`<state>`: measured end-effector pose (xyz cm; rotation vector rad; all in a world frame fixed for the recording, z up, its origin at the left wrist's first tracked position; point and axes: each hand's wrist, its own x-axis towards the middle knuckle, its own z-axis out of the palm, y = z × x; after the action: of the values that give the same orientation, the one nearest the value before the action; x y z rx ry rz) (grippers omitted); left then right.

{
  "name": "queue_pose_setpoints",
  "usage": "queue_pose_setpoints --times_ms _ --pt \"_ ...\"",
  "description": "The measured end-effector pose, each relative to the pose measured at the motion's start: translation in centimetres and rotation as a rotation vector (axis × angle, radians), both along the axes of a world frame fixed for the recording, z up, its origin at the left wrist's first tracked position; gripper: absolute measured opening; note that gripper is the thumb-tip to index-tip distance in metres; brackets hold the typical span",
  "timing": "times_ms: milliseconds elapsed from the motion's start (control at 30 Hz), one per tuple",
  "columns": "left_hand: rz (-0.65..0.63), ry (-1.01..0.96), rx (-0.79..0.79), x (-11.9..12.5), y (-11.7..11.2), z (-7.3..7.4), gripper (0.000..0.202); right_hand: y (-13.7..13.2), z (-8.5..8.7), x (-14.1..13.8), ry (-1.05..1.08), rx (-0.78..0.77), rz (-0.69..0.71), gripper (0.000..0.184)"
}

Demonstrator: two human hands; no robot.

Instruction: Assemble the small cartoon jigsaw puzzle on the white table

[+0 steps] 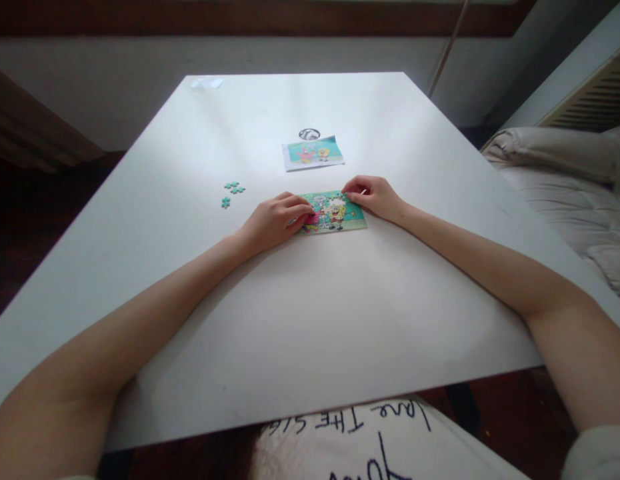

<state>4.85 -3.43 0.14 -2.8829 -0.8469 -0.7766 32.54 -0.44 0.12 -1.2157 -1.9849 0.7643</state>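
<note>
A small cartoon jigsaw puzzle (331,217), mostly teal, lies flat on the white table between my hands. A pale gap shows in its upper right part. My left hand (277,221) covers the puzzle's left side, thumb and fingers bent together and steadying it. At the upper right edge, my right hand (374,196) has thumb and index finger closed in a pinch on a small teal puzzle piece, mostly hidden by the fingertips. Several loose teal puzzle pieces (233,188) lie to the left, beyond my left hand.
Behind the puzzle lies a paper sheet (314,155) with a similar cartoon picture. A round black-and-white mark (309,135) is just past it. A clear or white scrap (207,83) sits at the white table's (310,300) far left corner. A cushioned beige seat (575,187) stands at right.
</note>
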Motion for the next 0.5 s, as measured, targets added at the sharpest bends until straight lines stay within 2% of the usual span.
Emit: queue_pose_setpoints --times_ms 500 --pt "0.015 0.003 -0.029 0.04 -0.08 0.16 0.031 -0.01 -0.02 0.07 -0.006 0.009 0.003 0.02"
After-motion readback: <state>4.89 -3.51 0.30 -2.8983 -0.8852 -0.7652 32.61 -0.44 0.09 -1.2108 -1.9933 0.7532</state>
